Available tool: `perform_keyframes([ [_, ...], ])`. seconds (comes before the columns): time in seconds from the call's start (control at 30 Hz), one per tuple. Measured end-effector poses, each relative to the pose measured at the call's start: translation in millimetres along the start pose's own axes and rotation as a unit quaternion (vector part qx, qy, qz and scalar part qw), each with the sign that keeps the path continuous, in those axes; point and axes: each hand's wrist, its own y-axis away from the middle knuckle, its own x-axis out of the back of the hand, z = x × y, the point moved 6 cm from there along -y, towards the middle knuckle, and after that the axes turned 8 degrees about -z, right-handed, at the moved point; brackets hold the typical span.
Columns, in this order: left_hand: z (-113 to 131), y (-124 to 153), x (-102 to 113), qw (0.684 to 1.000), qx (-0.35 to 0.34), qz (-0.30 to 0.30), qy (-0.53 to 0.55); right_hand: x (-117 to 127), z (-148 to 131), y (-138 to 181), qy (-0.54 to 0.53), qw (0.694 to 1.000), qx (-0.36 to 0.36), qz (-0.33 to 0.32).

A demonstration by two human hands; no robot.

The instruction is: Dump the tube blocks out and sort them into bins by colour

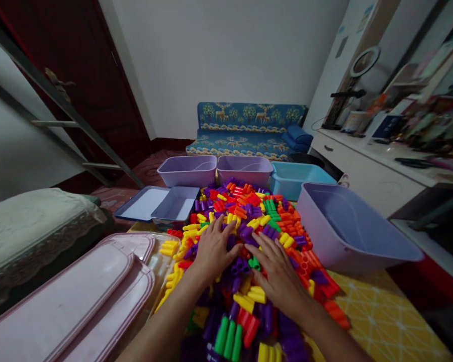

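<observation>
A big heap of plastic tube-shaped blocks (256, 211) in red, yellow, purple, orange and green covers the middle of the table. My left hand (213, 249) lies flat on the heap with its fingers spread over purple and yellow pieces. Just to its right, my right hand (278, 271) also rests palm-down on the pile, fingers apart and pointing toward the left hand. Neither hand visibly grips a block. Pieces under the palms are hidden.
Two purple bins (188, 171) (245, 169) and a blue bin (297, 178) stand behind the heap. A large tilted purple bin (347, 226) is at the right. A blue-grey tray (162, 203) and pink lids (79, 296) lie at the left. A yellow patterned cloth (384, 317) covers the table.
</observation>
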Motion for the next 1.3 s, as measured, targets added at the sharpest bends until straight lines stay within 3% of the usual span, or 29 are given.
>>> perform_keyframes([
  [0.2, -17, -54, 12, 0.998, 0.045, -0.010, 0.042, 27, 10, -54, -0.091, 0.992, -0.039, 0.079],
  [0.4, -45, -84, 24, 0.983, 0.141, 0.053, 0.102, 44, 47, -106, -0.117, 0.979, -0.105, 0.133],
  [0.5, -53, -89, 22, 0.975, 0.116, 0.118, 0.150, 38, 59, -123, -0.124, 0.981, -0.098, 0.112],
  [0.63, -48, -93, 21, 0.964, 0.019, 0.190, 0.183, 30, 56, -129, -0.114, 0.986, -0.084, 0.086],
  [0.83, -27, -94, 10, 0.974, -0.098, 0.120, 0.168, 20, 34, -123, -0.066, 0.995, -0.054, 0.043],
  [1.1, -28, -92, 8, 0.973, -0.096, 0.108, 0.181, 14, 34, -119, -0.103, 0.990, -0.071, 0.065],
  [1.3, -26, -92, 6, 0.977, -0.090, 0.062, 0.182, 14, 30, -117, -0.105, 0.991, -0.068, 0.037],
])
